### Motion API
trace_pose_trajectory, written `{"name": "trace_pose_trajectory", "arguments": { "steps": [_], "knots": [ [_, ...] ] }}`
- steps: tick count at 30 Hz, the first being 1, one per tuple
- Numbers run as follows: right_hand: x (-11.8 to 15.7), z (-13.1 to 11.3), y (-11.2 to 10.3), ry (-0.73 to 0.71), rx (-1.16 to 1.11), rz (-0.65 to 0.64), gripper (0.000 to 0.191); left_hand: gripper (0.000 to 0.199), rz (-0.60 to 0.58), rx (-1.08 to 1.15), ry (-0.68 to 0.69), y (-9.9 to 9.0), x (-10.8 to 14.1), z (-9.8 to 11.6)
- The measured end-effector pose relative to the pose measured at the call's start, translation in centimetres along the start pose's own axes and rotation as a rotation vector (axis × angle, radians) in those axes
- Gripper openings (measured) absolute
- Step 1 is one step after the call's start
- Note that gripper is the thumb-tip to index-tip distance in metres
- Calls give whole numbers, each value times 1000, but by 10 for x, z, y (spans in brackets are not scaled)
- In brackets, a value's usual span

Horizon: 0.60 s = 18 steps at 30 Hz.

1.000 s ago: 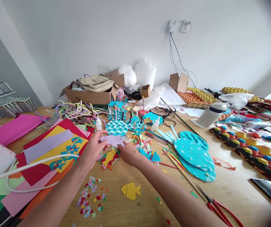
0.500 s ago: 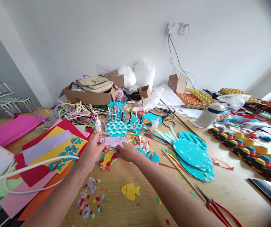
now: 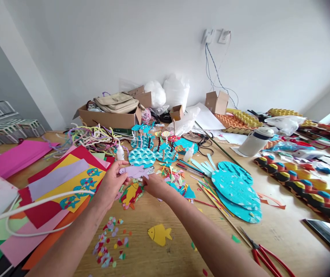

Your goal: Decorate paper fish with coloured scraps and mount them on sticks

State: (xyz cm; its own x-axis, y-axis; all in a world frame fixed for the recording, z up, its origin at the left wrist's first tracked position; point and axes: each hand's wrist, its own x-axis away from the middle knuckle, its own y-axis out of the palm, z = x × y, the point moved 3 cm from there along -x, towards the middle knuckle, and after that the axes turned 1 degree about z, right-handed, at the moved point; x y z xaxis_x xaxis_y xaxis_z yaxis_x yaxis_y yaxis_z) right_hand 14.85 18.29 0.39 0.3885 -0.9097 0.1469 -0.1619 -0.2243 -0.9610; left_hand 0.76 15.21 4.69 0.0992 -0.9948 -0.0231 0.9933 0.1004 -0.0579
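Observation:
A purple paper cutout (image 3: pixel 134 171) with drawn fish outlines is held above the middle of the table. My left hand (image 3: pixel 116 179) pinches its left end between thumb and fingers. At its right end, the fingers of my right hand (image 3: pixel 155 185) are curled closed against the paper; their tips are partly hidden. Just below lies a pile of coloured paper fish (image 3: pixel 130 195), a yellow one on top. Nearer to me is a single yellow paper fish (image 3: pixel 159 234), flat on the wood. Paper scraps (image 3: pixel 174 177) lie beyond my right hand.
Glue bottles (image 3: pixel 120 152) stand behind the hands, beside blue wavy discs (image 3: pixel 141 157) with fish on stems. Coloured paper sheets (image 3: pixel 46 181) and a white cable (image 3: pixel 38 204) are at left. Turquoise ovals (image 3: pixel 234 188) and red-handled scissors (image 3: pixel 261 250) lie right. Confetti (image 3: pixel 108 242) is scattered in front.
Both hands stay at nearly the same place with the purple paper, which has tilted slightly. The view has shifted a little; the other things lie as before.

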Motion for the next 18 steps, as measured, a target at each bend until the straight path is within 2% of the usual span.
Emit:
{"name": "trace_pose_trajectory", "arguments": {
  "steps": [10, 18],
  "knots": [
    [19, 23, -8, 147, -303, 269, 18, 41, 40, 33, -34, 0, -1, -6],
    [22, 49, -3, 215, -693, 380, 8, 40, 41, -62, -24, -3, -4, -16]
  ]
}}
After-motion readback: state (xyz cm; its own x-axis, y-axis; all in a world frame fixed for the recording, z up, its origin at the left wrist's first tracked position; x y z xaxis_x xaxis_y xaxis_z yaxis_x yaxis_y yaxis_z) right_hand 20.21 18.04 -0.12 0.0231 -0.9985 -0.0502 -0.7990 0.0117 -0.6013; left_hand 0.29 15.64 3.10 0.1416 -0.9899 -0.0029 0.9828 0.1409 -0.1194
